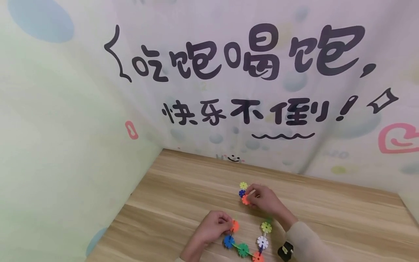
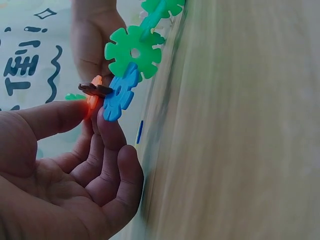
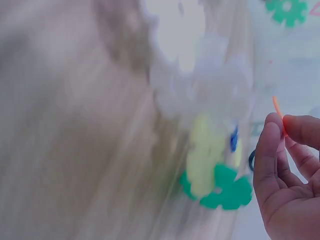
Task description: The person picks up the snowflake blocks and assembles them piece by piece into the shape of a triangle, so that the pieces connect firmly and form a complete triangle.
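Note:
Thumb and fingers of my left hand (image 1: 213, 227) pinch an orange notched plastic disc (image 1: 235, 226) at one end of a curved chain. A dark brown disc (image 2: 95, 89) links it to a blue disc (image 2: 120, 95) in the left wrist view. Beyond that come a green disc (image 1: 243, 250), another orange disc (image 1: 258, 257), a white disc (image 1: 262, 242) and a yellow-green disc (image 1: 266, 227). Farther back, my right hand (image 1: 266, 200) pinches a separate orange disc (image 1: 246, 199), seen edge-on in the right wrist view. Beside it are a dark blue disc (image 1: 242, 193) and a yellow disc (image 1: 243, 185).
The wood-grain table (image 1: 173, 189) meets a printed cloth wall (image 1: 209, 145) at the back and a pale green wall (image 1: 65, 145) on the left. A black object (image 1: 286, 251) shows next to the right sleeve (image 1: 307, 242).

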{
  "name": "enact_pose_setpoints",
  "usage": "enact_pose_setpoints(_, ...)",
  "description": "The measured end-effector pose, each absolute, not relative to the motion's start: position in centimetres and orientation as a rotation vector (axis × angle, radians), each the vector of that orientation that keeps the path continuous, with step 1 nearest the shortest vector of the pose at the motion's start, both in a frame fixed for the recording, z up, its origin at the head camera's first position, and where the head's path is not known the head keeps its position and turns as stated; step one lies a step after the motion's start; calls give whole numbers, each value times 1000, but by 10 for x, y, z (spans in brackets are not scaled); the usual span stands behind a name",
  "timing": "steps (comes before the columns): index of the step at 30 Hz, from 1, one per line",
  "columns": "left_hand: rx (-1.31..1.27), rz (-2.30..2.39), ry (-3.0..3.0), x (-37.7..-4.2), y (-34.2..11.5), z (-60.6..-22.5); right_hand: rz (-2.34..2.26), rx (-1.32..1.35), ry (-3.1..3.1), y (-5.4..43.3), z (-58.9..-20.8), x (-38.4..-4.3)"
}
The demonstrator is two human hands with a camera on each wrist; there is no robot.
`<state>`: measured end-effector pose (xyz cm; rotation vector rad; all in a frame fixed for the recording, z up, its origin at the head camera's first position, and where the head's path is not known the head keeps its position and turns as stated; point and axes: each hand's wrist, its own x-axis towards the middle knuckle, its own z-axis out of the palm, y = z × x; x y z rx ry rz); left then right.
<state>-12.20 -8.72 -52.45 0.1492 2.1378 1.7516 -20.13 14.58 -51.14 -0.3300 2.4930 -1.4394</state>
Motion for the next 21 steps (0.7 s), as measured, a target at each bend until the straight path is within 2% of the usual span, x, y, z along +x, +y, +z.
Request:
enact_pose_setpoints(12, 176, 1762, 2128, -122, -87, -521, -1532, -476, 2305, 132, -504, -179)
enact_pose_setpoints(21, 189, 1772, 2105, -121, -87, -521, -1538, -456, 2322, 128, -502, -170)
